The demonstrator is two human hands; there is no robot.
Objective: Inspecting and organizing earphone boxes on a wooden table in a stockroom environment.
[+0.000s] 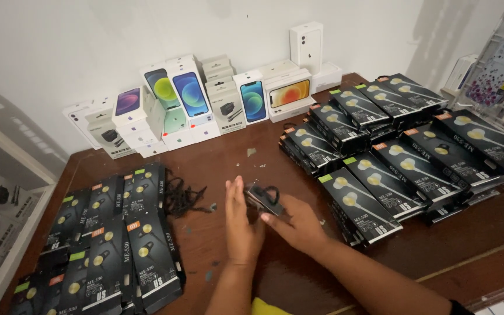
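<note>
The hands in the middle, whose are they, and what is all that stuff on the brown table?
This picture comes from a camera worn on a person's head, looking down, so the two bare hands are that person's own. The left hand and the right hand meet over the brown wooden table and hold a small dark gadget with a black cord between them; I cannot tell exactly what it is. To the left lie flat black earphone boxes in overlapping rows, and more earphone boxes are stacked on the right. Beside the left rows sits a tangle of black cords. Along the white wall at the back stand phone boxes with colourful screens pictured on them.
</note>
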